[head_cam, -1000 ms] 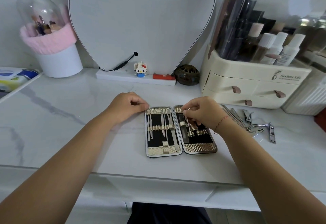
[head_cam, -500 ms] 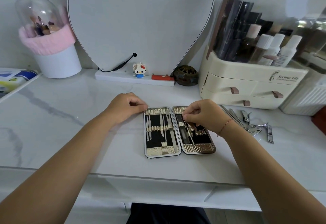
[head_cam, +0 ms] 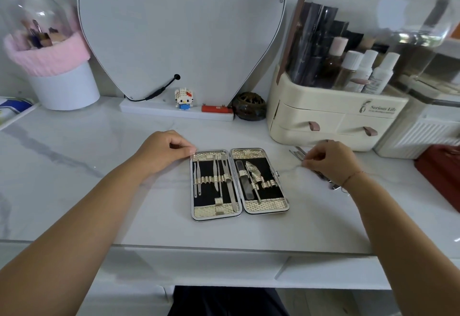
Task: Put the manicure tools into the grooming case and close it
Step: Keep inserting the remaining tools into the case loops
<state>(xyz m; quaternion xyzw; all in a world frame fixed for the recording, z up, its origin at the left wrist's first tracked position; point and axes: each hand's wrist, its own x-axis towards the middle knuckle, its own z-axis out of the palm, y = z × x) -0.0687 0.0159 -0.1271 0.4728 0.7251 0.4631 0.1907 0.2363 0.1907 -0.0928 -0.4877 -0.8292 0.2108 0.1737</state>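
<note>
The grooming case (head_cam: 216,212) lies open and flat on the white marble table, gold-lined with black inserts. Several metal tools (head_cam: 219,178) sit under the elastic loops of its left half. A nail file (head_cam: 245,183) and a gold-wrapped tool are in the right half. My left hand (head_cam: 164,151) is curled at the case's top left corner, fingertips on its rim. My right hand (head_cam: 331,161) is to the right of the case, fingers pinched over the pile of loose manicure tools (head_cam: 297,153), which it mostly hides. Whether it grips one is unclear.
A cream cosmetics organiser (head_cam: 323,121) with drawers stands just behind the loose tools. A heart-shaped mirror (head_cam: 181,29), a small figurine (head_cam: 183,99) and a dark round ornament (head_cam: 250,106) line the back. A white cup with pink fluff (head_cam: 64,86) is far left. A dark red object (head_cam: 438,173) lies at the right.
My right hand has left the case's right half and moved right onto the loose tools. A tool now sits in that half. My left hand has stayed at the corner.
</note>
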